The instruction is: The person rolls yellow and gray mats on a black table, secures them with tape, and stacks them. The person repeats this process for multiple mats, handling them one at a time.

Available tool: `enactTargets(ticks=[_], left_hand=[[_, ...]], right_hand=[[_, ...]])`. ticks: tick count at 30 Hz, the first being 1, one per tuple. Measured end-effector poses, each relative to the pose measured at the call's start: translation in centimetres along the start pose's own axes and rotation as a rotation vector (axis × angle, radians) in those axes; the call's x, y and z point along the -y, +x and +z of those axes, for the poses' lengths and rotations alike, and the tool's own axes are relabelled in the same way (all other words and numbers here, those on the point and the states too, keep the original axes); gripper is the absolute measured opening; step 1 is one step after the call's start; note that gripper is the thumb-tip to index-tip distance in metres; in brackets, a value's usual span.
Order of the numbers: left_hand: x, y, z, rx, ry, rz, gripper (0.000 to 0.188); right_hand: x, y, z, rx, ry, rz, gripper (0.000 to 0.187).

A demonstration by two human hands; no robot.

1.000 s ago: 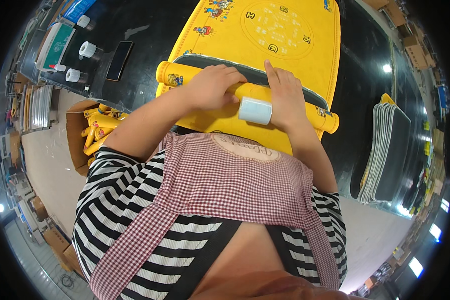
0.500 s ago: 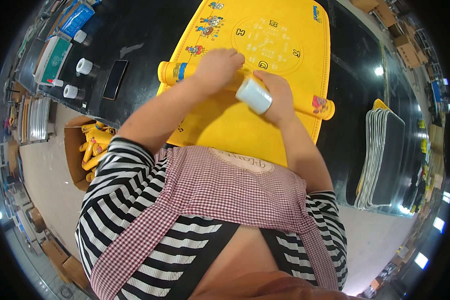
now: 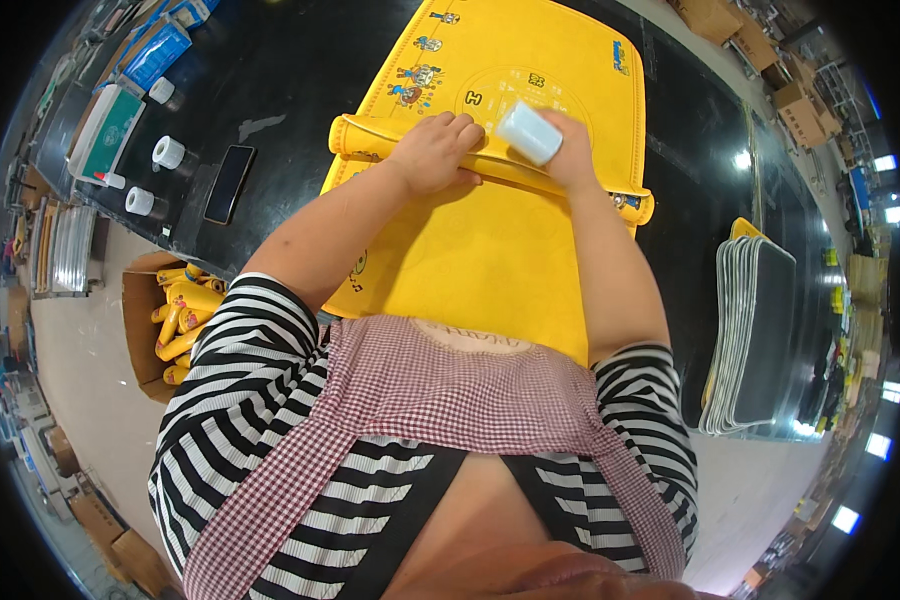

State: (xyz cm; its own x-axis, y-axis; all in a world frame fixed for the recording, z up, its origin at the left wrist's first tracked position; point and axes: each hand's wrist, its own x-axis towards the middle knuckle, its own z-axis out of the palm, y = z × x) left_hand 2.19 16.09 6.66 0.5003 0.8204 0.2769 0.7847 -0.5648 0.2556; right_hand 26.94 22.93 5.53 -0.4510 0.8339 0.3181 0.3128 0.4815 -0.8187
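A yellow mat (image 3: 500,235) with printed cartoon figures and characters lies lengthwise in front of me. Across its middle runs a rolled section (image 3: 360,138), its edge lifted like a loose fold. My left hand (image 3: 435,153) grips this roll near its middle, fingers over the top and thumb below. In my right hand (image 3: 570,152) is a short whitish roll (image 3: 530,132), apparently clear film or tape, held tilted just above the mat. The lower part of the right hand is close to the rolled section; whether it touches cannot be told.
On the black table at left lie a phone (image 3: 230,185), white-cored rolls (image 3: 168,152) and a green-and-white box (image 3: 115,130). A cardboard box (image 3: 137,340) of rolled yellow mats stands below the table's left edge. At right is a stack of dark, pale-edged panels (image 3: 755,330).
The whitish roll and my right hand have moved up and slightly right. My left hand has shifted down and left. The mat's rolled section looks looser, with its edge raised.
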Motion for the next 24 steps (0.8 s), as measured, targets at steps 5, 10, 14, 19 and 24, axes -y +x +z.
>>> enactTargets(ticks=[5,10,14,19,24], left_hand=[[-2.0,-0.8,-1.7,0.151,-0.052,0.036,0.044],[-5.7,-4.6,-2.5,0.453,-0.182,-0.091,0.051],[-3.0,-2.9,-1.0,0.317,-0.024,-0.034,0.052],[-3.2,-0.9,-1.0,0.054,-0.001,-0.151,0.039],[-5.5,-2.2,3.0,-0.287,0.169,0.039,0.059]], right_hand=[[5.4,-9.5,2.0,0.026,-0.415,-0.494,0.059],[8.3,-15.7,3.0,0.074,-0.349,-0.358,0.051],[7.2,-13.4,3.2,0.052,-0.392,-0.252,0.054],[1.9,-1.8,0.1,0.076,-0.134,0.056,0.043],[-4.8,4.4,-2.3,-0.032,-0.041,0.230,0.037]])
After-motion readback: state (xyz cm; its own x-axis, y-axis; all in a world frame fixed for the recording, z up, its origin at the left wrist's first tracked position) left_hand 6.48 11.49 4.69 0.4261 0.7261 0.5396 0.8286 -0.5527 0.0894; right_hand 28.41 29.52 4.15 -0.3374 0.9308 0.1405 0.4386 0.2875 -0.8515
